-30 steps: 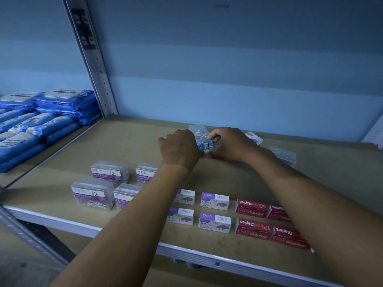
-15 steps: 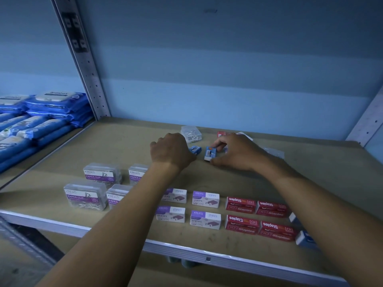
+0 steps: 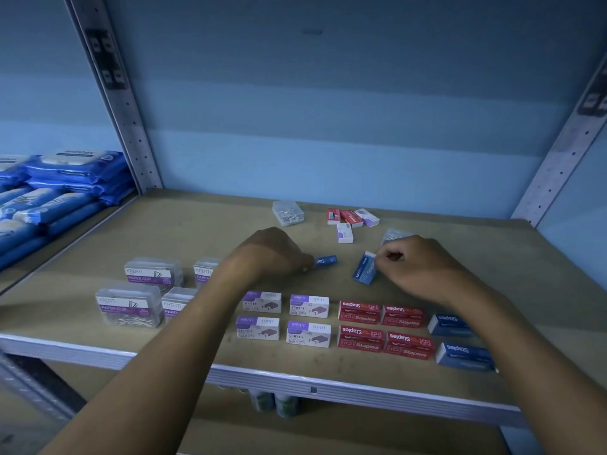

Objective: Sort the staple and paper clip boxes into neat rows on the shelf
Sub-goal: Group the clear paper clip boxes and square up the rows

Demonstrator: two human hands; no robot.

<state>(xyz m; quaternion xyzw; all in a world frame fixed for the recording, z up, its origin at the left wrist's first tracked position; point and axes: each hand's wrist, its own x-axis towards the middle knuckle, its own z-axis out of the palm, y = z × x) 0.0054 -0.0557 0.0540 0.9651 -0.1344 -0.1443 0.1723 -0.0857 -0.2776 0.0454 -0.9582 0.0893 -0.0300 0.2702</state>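
While my left hand (image 3: 272,254) gripped one blue staple box (image 3: 325,260) mid-shelf (image 3: 197,221), my right hand (image 3: 417,267) pinched another blue box (image 3: 365,272), tilted, behind the rows along the front edge.

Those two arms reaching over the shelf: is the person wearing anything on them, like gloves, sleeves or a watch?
Nothing that shows. Both forearms are bare right down to the frame's lower edge, with no sleeve in view. The left hand and the right hand wear no gloves, and no watch, bracelet or ring is visible in this dim light.
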